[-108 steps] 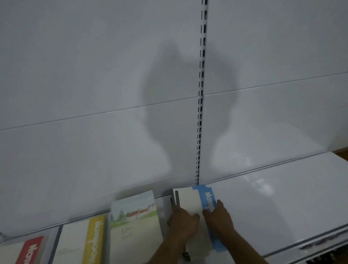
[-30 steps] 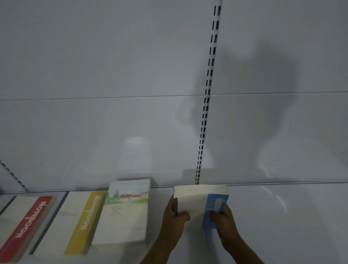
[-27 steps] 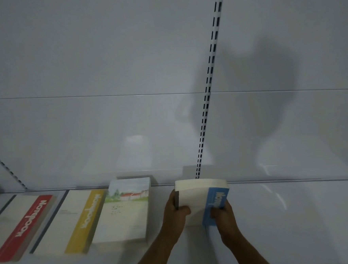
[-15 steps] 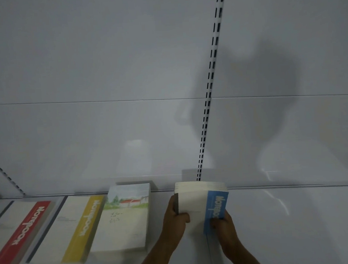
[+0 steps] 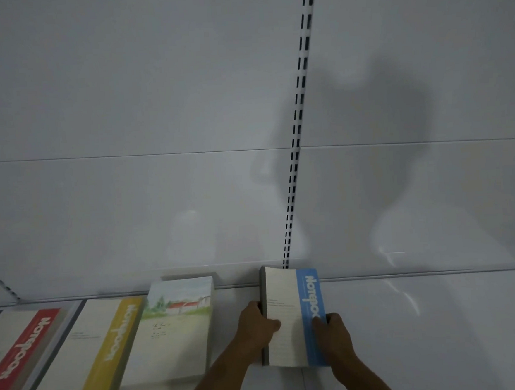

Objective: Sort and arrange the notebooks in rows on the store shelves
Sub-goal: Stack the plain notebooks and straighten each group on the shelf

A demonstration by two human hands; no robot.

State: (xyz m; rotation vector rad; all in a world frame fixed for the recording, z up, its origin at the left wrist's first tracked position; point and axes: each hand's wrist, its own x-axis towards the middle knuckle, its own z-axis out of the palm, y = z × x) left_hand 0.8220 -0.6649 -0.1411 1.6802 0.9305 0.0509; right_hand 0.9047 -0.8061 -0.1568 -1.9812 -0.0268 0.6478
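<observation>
Blue notebooks (image 5: 293,314): a stack with a blue stripe on the top cover, lying flat on the white shelf (image 5: 426,320). Its far end is right by the back wall (image 5: 155,141).
Left hand (image 5: 255,327): it holds the left side of the blue stack, thumb on the cover.
Right hand (image 5: 333,331): it holds the right side of the same stack, fingers on the blue stripe.
Picture notebooks (image 5: 175,328): a stack with a painted house and field on top. It lies flat just left of the left hand.
Yellow notebooks (image 5: 96,349): a stack with a yellow stripe, right beside the picture stack.
Red notebooks (image 5: 20,351): a stack with a red stripe, at the far left.
Slotted rail (image 5: 298,125): a strip with black slots. It runs up the wall behind the blue stack.
</observation>
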